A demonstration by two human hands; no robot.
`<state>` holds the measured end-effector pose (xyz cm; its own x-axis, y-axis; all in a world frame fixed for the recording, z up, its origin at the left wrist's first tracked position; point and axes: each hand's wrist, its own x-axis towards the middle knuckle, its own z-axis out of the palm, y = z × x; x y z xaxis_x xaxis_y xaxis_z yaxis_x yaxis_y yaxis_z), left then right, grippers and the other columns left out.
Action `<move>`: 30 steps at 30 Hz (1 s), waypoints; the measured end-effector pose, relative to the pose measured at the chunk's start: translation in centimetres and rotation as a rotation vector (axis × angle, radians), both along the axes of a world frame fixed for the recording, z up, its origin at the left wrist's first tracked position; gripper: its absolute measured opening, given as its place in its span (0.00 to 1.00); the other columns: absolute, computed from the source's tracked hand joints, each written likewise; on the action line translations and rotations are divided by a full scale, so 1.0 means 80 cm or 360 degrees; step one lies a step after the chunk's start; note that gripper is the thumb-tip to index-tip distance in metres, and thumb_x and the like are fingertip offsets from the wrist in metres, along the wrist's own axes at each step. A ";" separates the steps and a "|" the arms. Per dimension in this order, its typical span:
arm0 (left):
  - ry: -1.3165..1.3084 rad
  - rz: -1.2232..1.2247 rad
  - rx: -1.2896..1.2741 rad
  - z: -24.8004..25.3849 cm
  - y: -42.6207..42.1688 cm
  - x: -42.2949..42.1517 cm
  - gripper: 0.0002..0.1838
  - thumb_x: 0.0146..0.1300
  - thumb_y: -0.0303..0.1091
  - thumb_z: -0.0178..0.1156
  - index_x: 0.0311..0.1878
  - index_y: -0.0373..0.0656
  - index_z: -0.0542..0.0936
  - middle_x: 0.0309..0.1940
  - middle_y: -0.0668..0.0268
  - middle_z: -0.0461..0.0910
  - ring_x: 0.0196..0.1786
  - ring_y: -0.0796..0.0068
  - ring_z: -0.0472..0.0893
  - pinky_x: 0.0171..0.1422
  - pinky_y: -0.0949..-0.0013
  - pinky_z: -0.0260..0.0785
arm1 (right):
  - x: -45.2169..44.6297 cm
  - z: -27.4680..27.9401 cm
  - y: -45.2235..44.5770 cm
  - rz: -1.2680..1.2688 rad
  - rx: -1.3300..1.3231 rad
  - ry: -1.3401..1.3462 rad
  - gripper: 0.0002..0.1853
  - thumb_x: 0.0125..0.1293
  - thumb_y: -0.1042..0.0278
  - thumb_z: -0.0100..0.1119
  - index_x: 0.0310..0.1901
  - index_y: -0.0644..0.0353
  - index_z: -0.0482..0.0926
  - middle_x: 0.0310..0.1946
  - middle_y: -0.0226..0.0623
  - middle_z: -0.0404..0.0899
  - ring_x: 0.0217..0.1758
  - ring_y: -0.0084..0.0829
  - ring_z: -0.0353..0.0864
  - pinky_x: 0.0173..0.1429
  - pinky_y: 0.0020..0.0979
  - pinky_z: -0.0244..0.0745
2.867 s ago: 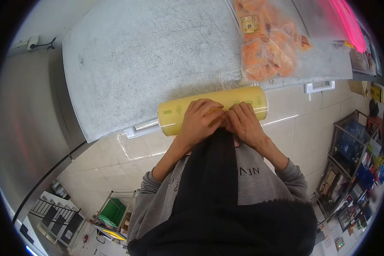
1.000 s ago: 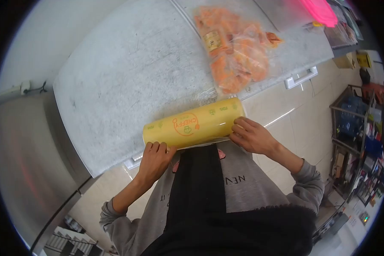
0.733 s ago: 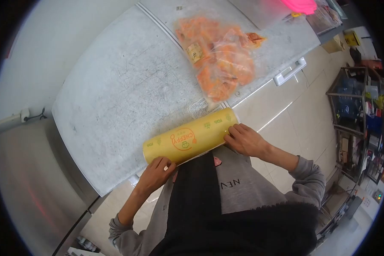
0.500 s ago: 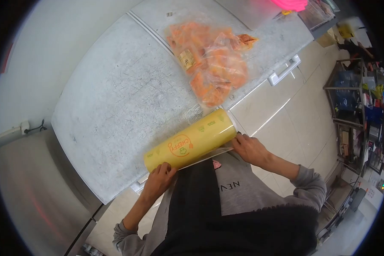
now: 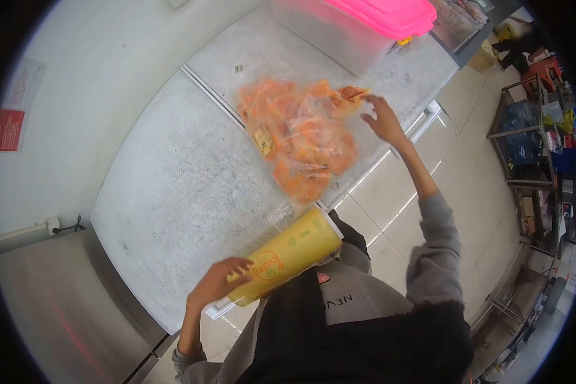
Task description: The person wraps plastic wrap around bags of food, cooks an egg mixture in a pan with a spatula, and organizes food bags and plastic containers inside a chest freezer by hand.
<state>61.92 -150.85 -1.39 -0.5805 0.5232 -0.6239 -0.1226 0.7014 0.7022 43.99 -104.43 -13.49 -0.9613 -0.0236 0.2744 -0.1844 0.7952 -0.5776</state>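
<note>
A yellow roll of cling film (image 5: 294, 253) with a CHEFFY print lies slanted at the near edge of the white top, against my front. My left hand (image 5: 223, 280) rests over its left end, fingers stretched and apart. Up at the right, my right hand (image 5: 384, 121) is open, thumb apart from the fingers. Its fingertips are beside a small darker orange-red packet (image 5: 352, 93); whether they touch it I cannot tell. That packet lies at the corner of several clear bags of orange food pieces (image 5: 323, 137), one with a paper label (image 5: 263, 139).
A clear bin with a pink lid (image 5: 390, 16) stands at the far end of the scratched white top (image 5: 179, 160). A white handle (image 5: 422, 121) sticks out on the right side. Metal shelving (image 5: 525, 141) holds goods across the tiled floor, and a steel surface (image 5: 64, 294) is at left.
My right hand has left the roll's right end and reached up to the bags, opening. My left hand has shifted onto the roll's left end. The view has tilted upward.
</note>
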 end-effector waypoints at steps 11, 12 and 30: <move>-0.0094 0.1202 0.0431 -0.146 0.156 -0.190 0.45 0.54 0.49 0.63 0.66 0.40 0.49 0.55 0.51 0.64 0.55 0.59 0.71 0.48 0.63 0.73 | -0.087 -0.049 -0.007 -0.0161 0.0387 -0.0798 0.22 0.52 0.49 0.57 0.39 0.61 0.78 0.37 0.49 0.79 0.43 0.47 0.78 0.47 0.42 0.72; -0.0140 0.1211 0.0432 -0.147 0.156 -0.192 0.45 0.53 0.49 0.64 0.66 0.40 0.50 0.55 0.51 0.64 0.55 0.59 0.71 0.47 0.61 0.73 | -0.084 -0.049 -0.007 -0.0101 0.0331 -0.0854 0.21 0.53 0.50 0.57 0.36 0.62 0.79 0.36 0.49 0.79 0.40 0.45 0.78 0.44 0.38 0.73; -0.0170 0.1341 0.0770 -0.176 0.140 -0.101 0.31 0.60 0.34 0.57 0.62 0.37 0.54 0.49 0.58 0.68 0.52 0.66 0.72 0.57 0.63 0.67 | -0.082 0.010 -0.228 0.0385 0.0003 -0.0837 0.11 0.53 0.65 0.53 0.34 0.64 0.77 0.32 0.48 0.79 0.37 0.48 0.78 0.40 0.40 0.71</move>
